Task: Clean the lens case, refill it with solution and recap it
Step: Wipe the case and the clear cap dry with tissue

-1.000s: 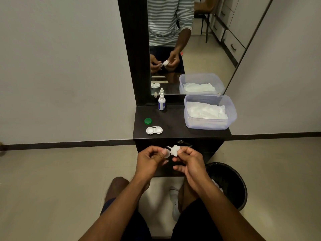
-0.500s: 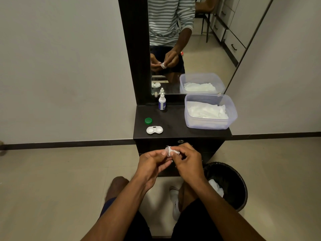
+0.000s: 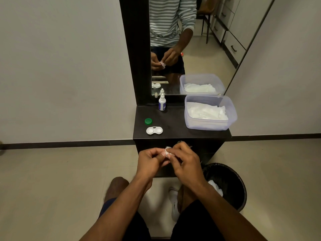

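A dark shelf point(image 3: 175, 134) stands against a pale wall point(image 3: 66, 66), and a mirror point(image 3: 205, 49) in a dark frame point(image 3: 137, 49) rises from its back edge. In the mirror a striped shirt point(image 3: 171, 20) is reflected, and also a chair point(image 3: 205, 7) and white drawers point(image 3: 231, 39) behind. On the floor point(image 3: 52, 188), just to the right of the shelf, stands a black bin point(image 3: 241, 195) with some white crumpled paper point(image 3: 216, 187) inside. A dark skirting strip point(image 3: 69, 145) runs along the bottom of the wall. Below, between the knees, a white shoe point(image 3: 174, 204) is visible on the pale tiles.
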